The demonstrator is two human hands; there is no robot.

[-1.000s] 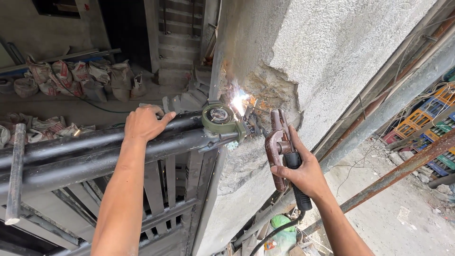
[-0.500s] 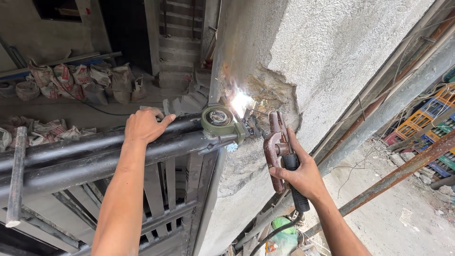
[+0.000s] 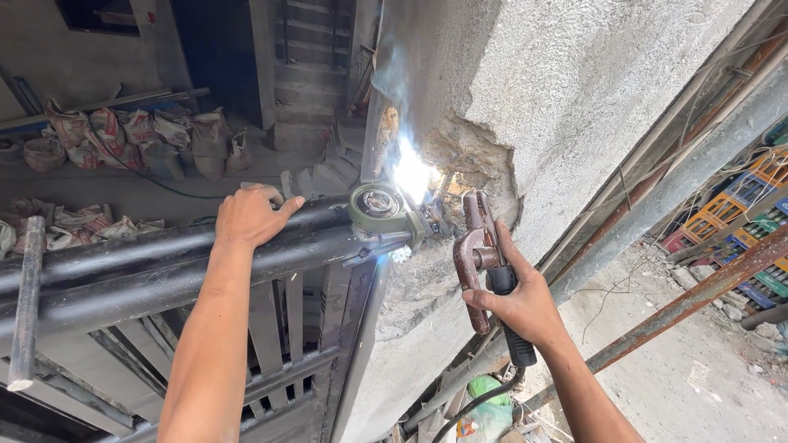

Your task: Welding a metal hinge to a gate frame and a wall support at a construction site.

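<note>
Electrode holder (image 3: 476, 254) gripped tight in right hand (image 3: 521, 305) — left hand (image 3: 246, 215) clasps gate rail (image 3: 123, 262); crates (image 3: 759, 197) beyond.

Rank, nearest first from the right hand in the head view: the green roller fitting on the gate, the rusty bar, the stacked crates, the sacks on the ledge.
From the right hand:
1. Green roller fitting, up and to its left on the gate's end.
2. Rusty bar, to its right.
3. Stacked crates, far right.
4. Sacks, far upper left.
</note>
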